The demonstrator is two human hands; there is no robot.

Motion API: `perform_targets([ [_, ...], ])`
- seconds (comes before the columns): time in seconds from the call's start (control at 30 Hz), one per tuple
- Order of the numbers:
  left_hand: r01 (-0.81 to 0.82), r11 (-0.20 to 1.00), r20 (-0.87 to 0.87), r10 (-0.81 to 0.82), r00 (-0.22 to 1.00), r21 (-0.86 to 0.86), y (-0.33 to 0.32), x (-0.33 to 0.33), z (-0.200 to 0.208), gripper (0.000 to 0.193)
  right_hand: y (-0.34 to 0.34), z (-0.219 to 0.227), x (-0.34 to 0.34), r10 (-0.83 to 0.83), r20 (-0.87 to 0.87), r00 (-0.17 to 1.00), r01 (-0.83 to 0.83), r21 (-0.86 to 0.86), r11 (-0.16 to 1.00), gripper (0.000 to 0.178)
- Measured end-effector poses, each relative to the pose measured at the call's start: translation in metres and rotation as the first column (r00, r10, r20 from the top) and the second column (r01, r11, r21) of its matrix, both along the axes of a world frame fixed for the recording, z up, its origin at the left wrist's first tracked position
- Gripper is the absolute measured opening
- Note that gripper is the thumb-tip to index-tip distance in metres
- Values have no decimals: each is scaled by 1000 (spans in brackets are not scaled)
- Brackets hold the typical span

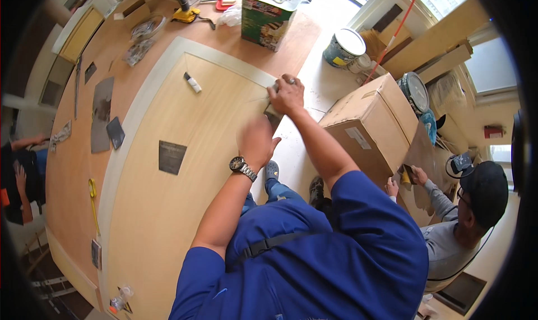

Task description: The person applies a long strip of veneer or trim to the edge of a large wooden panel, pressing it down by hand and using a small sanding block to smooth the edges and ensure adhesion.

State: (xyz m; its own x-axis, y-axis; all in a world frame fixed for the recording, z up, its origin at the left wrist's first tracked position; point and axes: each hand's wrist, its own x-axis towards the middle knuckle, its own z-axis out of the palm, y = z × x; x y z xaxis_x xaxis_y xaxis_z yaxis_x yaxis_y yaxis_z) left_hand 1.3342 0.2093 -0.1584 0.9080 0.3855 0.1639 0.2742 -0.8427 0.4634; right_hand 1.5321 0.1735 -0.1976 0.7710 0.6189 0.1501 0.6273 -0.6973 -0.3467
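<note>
Light board point(213, 121) on table point(64, 180); pale border point(230, 60) appears done along board's far & L edges, not seen along R edge, so prob. unfinished there. R hand point(287, 97) at board's far R corner, fingers curled, contents can't tell; L hand point(256, 143) by board's R edge, fingers blurred, grip can't tell.

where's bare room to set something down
The pale wood panel is bare between the dark square sheet and the plastic container, and between that sheet and the white bottle. Crowded: the far end of the table, with cordless drill and metal can.
</note>
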Motion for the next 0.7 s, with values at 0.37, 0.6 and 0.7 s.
perform_targets([
  [0.37, 41, 998, -223, -52, 973, -51, -4, -57, -10, 70, -27, -7, -99, 22, -41, 999, -15, 166, 986, 30],
  [0.6, 41, 999, -134, -40, 990, 1, 14, 74, -24, 66, -2, -3, 36, -37, -58, 998, 43, 111, 993, 39],
  [0.7, 36, 999, -154, -31, 988, 28, 15, 70, -20, 66, 0, -5, 35, -48, -60, 997, 56, 135, 989, 42],
])
